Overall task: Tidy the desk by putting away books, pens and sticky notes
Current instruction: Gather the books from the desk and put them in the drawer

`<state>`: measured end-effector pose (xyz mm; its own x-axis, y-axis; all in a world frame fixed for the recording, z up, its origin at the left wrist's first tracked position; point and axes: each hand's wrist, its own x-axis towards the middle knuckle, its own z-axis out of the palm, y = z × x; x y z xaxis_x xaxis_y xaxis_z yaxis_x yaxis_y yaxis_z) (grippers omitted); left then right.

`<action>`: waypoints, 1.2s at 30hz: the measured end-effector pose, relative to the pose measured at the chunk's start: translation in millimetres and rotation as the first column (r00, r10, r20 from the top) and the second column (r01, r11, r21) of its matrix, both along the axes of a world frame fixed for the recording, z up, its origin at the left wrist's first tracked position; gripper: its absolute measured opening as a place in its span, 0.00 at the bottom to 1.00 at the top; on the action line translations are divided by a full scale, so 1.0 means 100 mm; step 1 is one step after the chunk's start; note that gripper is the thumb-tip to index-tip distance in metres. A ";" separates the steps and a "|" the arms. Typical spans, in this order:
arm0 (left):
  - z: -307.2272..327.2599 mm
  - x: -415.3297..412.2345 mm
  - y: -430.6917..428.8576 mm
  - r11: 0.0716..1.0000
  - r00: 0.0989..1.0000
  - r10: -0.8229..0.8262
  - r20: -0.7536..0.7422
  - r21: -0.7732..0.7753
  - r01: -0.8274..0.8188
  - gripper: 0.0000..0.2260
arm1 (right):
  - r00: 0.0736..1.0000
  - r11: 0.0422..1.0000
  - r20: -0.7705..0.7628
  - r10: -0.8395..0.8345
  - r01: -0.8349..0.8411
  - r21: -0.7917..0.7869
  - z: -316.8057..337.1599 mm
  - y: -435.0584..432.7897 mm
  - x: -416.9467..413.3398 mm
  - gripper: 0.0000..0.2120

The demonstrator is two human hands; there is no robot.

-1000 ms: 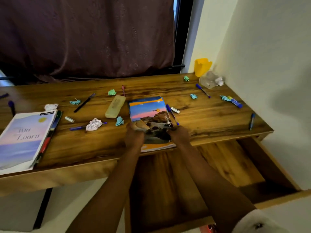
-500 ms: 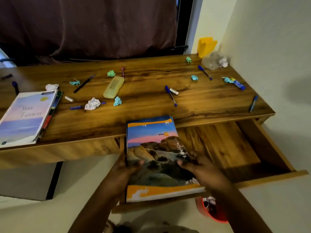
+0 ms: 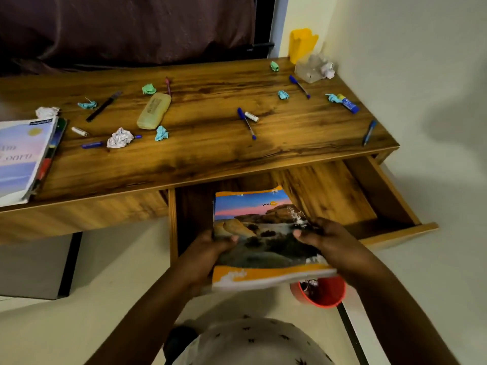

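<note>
Round red plastic cup is sitting low by the right forearm, partly under the book's near corner. Both hands are gripping the glossy paperback book with sunset-coast cover and orange bottom band. The left hand is curling round its left edge and the right hand is clamping the right edge, both thumbs on the cover. Book is hanging slightly tilted over the left part of the open wooden drawer; can't tell if it's touching. Drawer floor to the right is lying bare. Beyond, the brown wooden desk top is overhanging the drawer's rear. It is carrying a blue pen, a crumpled teal sticky note, and a pale lilac book at the left edge.
</note>
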<state>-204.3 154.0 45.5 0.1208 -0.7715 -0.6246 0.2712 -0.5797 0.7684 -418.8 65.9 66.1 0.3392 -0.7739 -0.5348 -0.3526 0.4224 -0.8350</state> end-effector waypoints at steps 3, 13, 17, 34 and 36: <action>-0.42 -0.02 -0.46 0.997 0.986 -0.044 0.162 -0.061 0.054 0.06 | 0.993 0.998 -0.119 0.025 -0.031 -0.050 -0.44 -0.50 0.01 0.18; -1.15 -0.07 -0.40 0.859 0.142 -0.363 0.921 0.272 0.433 0.20 | 0.507 0.826 -0.861 0.047 -0.505 -0.252 -1.16 -0.61 0.52 0.23; -1.04 -0.04 -0.16 0.937 0.033 -0.172 0.985 0.153 0.313 0.22 | 0.519 0.628 -0.827 0.216 -0.723 -0.289 -1.30 -0.50 1.03 0.31; -1.18 0.10 -0.24 0.969 0.122 -0.241 0.963 0.245 -0.018 0.43 | 0.327 0.789 -0.912 0.247 -0.615 -0.006 -1.60 -1.08 0.49 0.34; -1.19 0.10 -0.24 0.969 0.132 -0.241 0.961 0.246 -0.019 0.43 | 0.325 0.801 -0.916 0.235 -0.598 -0.006 -1.58 -1.19 0.28 0.35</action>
